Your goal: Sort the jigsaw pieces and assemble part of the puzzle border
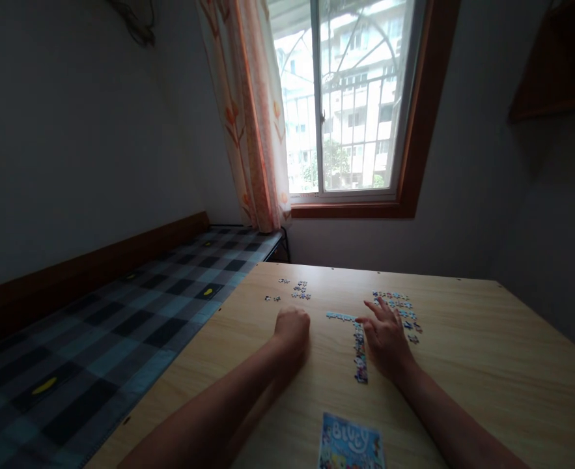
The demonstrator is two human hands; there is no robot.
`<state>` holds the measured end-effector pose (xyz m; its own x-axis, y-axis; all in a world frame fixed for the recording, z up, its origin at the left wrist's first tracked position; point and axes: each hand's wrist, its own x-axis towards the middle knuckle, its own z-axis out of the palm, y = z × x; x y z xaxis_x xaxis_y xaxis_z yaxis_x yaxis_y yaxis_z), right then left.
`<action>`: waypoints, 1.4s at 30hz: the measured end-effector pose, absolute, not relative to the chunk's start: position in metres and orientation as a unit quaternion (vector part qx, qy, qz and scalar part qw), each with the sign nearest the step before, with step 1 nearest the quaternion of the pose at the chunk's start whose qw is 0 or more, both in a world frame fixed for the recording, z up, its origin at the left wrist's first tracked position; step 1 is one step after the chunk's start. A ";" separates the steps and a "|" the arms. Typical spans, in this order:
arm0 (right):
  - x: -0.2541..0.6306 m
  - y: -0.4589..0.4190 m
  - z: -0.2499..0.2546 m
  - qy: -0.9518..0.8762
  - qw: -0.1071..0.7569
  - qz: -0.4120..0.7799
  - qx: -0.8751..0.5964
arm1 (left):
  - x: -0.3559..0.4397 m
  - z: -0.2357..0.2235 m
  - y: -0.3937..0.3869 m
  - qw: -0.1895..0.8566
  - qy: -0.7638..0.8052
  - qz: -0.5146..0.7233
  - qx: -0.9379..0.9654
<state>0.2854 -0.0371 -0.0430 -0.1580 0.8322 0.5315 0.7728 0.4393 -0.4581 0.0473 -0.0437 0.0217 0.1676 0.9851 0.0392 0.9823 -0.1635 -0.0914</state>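
My left hand [292, 327] is curled into a fist on the wooden table; whatever is inside it, if anything, is hidden. My right hand [386, 331] has its fingers apart, a fingertip at the corner of a joined strip of jigsaw puzzle [360, 355]. The strip forms an L: a short pale-blue arm runs left, a longer colourful one runs toward me. Beside and beyond my right fingers lie loose puzzle pieces [397, 304] in rough rows. More loose pieces [301, 290] lie past my left fist.
At the near table edge lies a blue picture card [350, 443] lettered "Bluey". The wooden table [492, 352] stands beside a bed with a checked cover [135, 339] on the left. A window [355, 98] and a flowered curtain [255, 130] are behind it.
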 end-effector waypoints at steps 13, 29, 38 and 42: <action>0.286 -0.040 -0.038 -0.770 0.388 0.050 -0.504 | 0.063 0.019 -0.026 -0.009 -0.618 -0.013 -0.786; 0.291 -0.040 -0.040 -0.775 0.368 0.060 -0.510 | 0.019 -0.003 0.009 -0.181 -0.478 -0.204 -0.835; 0.290 -0.040 -0.040 -0.773 0.378 0.057 -0.507 | 0.015 -0.004 0.011 -0.188 -0.429 -0.211 -0.858; 0.291 -0.039 -0.042 -0.776 0.373 0.053 -0.506 | 0.016 -0.006 0.010 -0.176 -0.429 -0.209 -0.861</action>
<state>0.2905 -0.0388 -0.0425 -0.2094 0.8245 0.5258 0.7455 0.4825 -0.4598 0.0158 0.0100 -0.0058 0.5435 0.8130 0.2090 0.6654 -0.5690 0.4832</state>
